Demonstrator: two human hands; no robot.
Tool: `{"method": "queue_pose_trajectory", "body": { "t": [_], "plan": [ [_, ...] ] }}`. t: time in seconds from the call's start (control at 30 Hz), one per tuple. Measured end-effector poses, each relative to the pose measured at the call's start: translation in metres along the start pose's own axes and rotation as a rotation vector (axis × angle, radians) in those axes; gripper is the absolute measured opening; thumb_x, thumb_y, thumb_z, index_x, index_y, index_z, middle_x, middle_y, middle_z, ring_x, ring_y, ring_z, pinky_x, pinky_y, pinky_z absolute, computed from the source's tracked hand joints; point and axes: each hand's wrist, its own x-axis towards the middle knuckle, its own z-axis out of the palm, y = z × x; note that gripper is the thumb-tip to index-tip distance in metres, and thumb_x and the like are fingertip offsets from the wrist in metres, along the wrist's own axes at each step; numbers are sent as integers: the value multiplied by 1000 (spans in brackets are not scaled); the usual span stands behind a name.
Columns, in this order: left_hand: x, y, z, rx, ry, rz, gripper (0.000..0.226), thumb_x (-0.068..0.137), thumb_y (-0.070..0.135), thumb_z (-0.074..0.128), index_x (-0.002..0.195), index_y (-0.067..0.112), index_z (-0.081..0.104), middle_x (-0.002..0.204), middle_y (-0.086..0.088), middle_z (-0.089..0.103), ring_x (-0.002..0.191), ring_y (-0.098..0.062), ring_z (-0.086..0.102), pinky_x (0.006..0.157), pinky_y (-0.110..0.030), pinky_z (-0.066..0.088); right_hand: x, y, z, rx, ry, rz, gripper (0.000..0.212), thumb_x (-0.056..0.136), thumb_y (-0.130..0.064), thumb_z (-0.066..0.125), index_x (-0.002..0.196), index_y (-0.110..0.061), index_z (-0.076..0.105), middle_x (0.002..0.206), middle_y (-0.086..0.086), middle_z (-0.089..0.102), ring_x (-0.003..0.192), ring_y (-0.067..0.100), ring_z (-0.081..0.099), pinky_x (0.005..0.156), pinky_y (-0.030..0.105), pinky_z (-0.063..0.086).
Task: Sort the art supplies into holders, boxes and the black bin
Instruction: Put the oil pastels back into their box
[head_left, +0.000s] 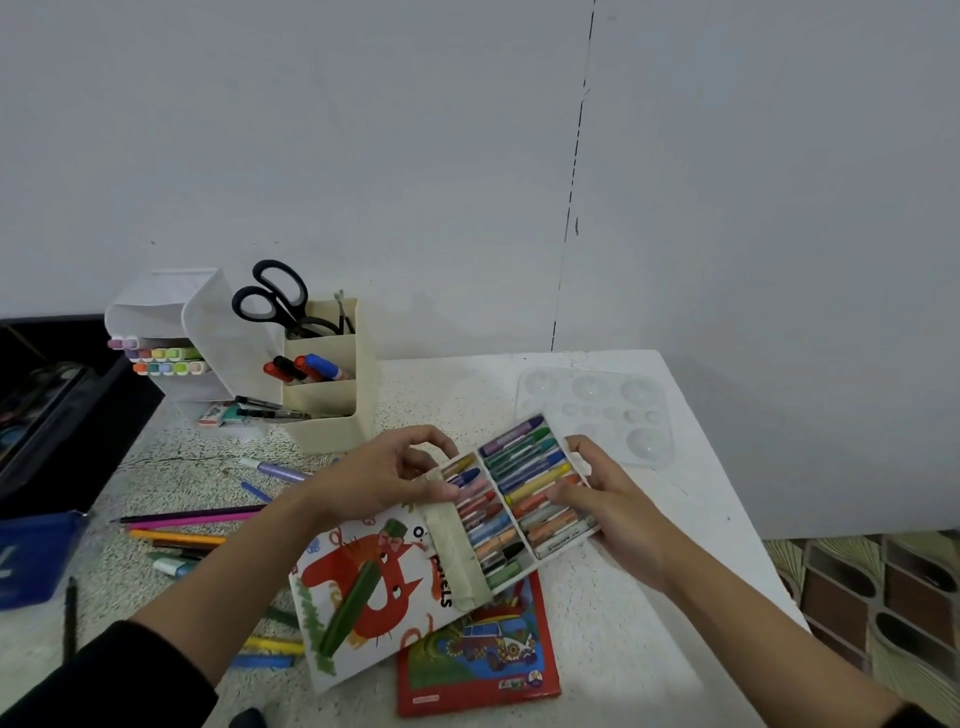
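An open box of oil pastels is held above the table, its two rows filled with several coloured sticks. Its lid, printed with a red cat, hangs open toward me. My left hand grips the box's left side at the hinge. My right hand holds the right edge, fingers resting on the pastels. A cream holder with scissors and markers stands behind. A white marker holder stands to its left. The black bin is at the far left.
Loose pencils and pens lie on the speckled table to the left. A red box lies under the lid. A clear paint palette sits at the back right. A blue pouch is at the left edge. The table ends on the right.
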Motion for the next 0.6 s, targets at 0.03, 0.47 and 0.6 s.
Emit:
{"method": "queue_pose_trajectory", "body": {
  "t": [0.03, 0.47, 0.6],
  "plan": [
    [1, -4, 3, 90, 50, 33, 39, 81, 34, 81, 112, 32, 59, 106, -7, 72, 95, -24, 72, 78, -42, 62, 1, 2, 0, -3, 25, 5, 28, 98, -7, 57, 118, -25, 53, 114, 14, 72, 105, 39, 69, 99, 57, 51],
    [-38, -68, 55, 1019, 182, 212, 110, 69, 101, 33, 151, 52, -22, 164, 12, -23, 152, -10, -16, 121, -43, -6, -1, 24, 12, 91, 241, 107, 29, 89, 6, 62, 109, -15, 63, 102, 11, 76, 92, 32, 74, 79, 44, 58],
    [-36, -70, 55, 948, 253, 310, 108, 68, 97, 47, 156, 53, 2, 168, 5, 4, 153, -18, 6, 119, -39, 3, -3, 25, 13, 102, 245, 97, 31, 90, 5, 62, 112, -16, 63, 104, 11, 75, 95, 32, 73, 88, 51, 58]
  ]
}}
